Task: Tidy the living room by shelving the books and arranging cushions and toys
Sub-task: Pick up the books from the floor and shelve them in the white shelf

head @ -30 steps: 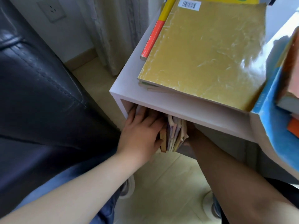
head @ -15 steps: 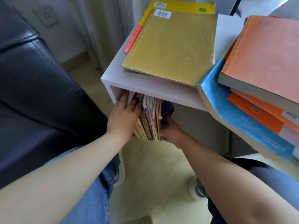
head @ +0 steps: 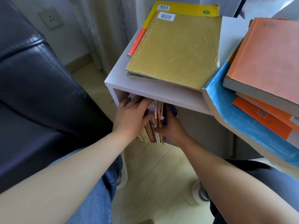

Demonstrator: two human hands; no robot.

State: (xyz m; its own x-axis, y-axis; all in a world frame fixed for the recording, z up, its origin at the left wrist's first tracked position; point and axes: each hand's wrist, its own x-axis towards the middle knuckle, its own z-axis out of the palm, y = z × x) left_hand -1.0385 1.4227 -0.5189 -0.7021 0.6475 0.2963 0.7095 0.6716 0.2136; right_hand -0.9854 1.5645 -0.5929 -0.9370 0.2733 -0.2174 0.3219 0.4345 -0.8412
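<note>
Books (head: 156,123) upright in lower bay of shelf (head: 155,94). Left grip (head: 131,117) flat, fingers straight against them; right grip (head: 172,130) curled round them. Squeeze evenly, push in square, keep spines flush.

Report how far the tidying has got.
Done: a row of upright books stands inside the white shelf. In hand: left hand presses and right hand grips that row. Left: the gold book stack on top and the orange book pile. Cushions, toys not in view.
</note>
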